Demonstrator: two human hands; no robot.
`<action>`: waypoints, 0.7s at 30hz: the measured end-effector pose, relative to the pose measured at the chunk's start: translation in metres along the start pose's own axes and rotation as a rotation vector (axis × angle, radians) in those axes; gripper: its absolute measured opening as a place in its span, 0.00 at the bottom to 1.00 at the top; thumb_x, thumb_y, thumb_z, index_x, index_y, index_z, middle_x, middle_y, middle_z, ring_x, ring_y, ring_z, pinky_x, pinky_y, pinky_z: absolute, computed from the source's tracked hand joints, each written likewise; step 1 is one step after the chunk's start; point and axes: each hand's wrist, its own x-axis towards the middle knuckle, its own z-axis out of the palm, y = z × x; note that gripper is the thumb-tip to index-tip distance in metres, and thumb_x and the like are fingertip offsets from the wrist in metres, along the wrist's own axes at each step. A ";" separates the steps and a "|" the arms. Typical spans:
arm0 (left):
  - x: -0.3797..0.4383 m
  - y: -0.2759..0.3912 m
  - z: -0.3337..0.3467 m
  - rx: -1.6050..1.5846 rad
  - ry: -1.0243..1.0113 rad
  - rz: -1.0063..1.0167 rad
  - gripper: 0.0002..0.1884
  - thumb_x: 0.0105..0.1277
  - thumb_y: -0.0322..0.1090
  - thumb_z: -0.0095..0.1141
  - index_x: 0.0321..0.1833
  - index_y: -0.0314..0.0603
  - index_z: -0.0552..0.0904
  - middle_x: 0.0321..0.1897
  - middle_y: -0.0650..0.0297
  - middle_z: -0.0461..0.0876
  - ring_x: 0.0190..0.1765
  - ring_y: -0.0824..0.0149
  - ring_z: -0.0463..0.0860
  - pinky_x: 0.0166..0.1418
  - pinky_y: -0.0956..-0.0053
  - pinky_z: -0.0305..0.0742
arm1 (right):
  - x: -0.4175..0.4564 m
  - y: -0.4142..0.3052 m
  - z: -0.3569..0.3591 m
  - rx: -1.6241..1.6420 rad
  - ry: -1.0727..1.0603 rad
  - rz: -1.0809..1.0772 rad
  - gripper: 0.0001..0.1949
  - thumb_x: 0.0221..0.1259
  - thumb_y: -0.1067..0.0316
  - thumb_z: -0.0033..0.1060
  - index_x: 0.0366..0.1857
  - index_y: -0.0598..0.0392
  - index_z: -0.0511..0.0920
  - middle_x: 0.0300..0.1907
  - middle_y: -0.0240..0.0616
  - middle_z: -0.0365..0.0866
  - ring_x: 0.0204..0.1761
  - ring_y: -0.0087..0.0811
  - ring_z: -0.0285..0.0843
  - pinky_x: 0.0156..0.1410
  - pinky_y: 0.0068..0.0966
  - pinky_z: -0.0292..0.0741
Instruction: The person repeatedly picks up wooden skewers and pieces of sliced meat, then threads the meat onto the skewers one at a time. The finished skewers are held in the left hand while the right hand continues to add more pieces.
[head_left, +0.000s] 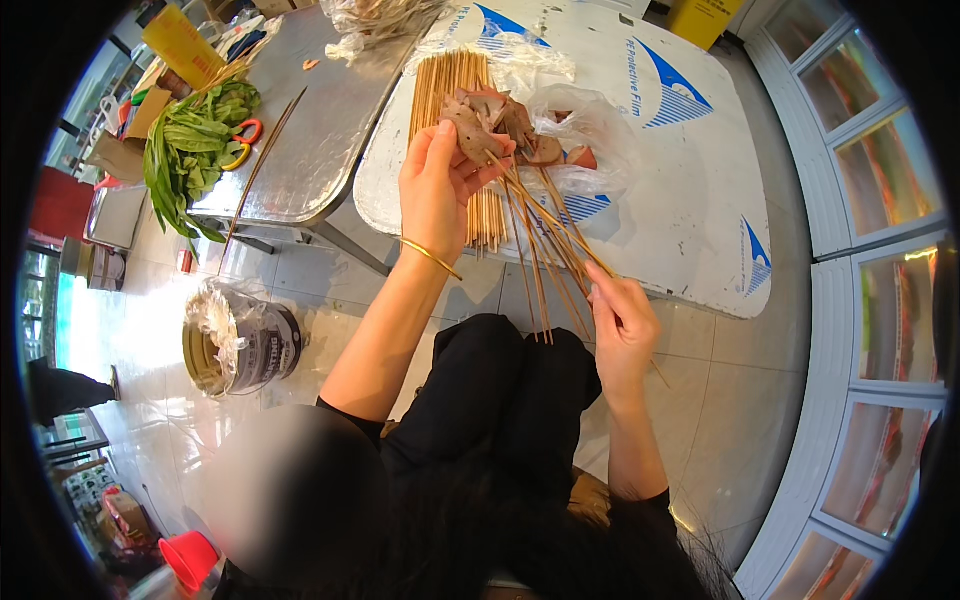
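My left hand (442, 180), with a gold bangle at its wrist, holds a slice of brown meat (471, 133) between thumb and fingers. A thin wooden skewer (551, 214) meets the slice at its lower edge. Its other end is in my right hand (624, 319), pinched between thumb and fingers. Behind the slice lie more pieces of brown meat (517, 124) on skewers, whose bare ends jut over the table edge towards my knees. A bundle of bare skewers (448, 71) lies under and beyond my left hand. To the right, a clear plastic bag (600, 142) surrounds some meat pieces.
The table (690, 195) has printed protective film. On the metal table (315, 142) at left are leafy greens (196, 124), scissors (244, 142) and a few long skewers (266, 161). A bucket (262, 345) with plastic waste stands on the floor. Glass-fronted cabinets (832, 255) line the right.
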 end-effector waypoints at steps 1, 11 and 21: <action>0.001 0.001 0.001 -0.014 -0.018 0.002 0.12 0.66 0.38 0.38 0.37 0.35 0.69 0.34 0.50 0.77 0.41 0.56 0.78 0.47 0.63 0.74 | 0.000 0.002 0.000 0.009 0.000 -0.011 0.16 0.50 0.84 0.51 0.41 0.53 0.79 0.24 0.30 0.70 0.24 0.18 0.66 0.29 0.13 0.65; 0.003 0.007 0.010 -0.065 -0.040 -0.025 0.12 0.64 0.37 0.36 0.35 0.34 0.70 0.29 0.55 0.77 0.35 0.62 0.78 0.46 0.62 0.75 | 0.000 0.003 0.007 0.154 -0.002 0.015 0.14 0.51 0.84 0.49 0.40 0.56 0.78 0.24 0.32 0.71 0.27 0.20 0.69 0.33 0.13 0.66; 0.001 0.013 0.017 -0.104 -0.132 -0.043 0.16 0.65 0.39 0.33 0.37 0.35 0.73 0.27 0.60 0.77 0.36 0.66 0.77 0.47 0.62 0.74 | 0.001 0.002 0.016 0.173 0.007 0.013 0.14 0.52 0.84 0.48 0.41 0.58 0.78 0.26 0.34 0.72 0.28 0.22 0.70 0.33 0.15 0.65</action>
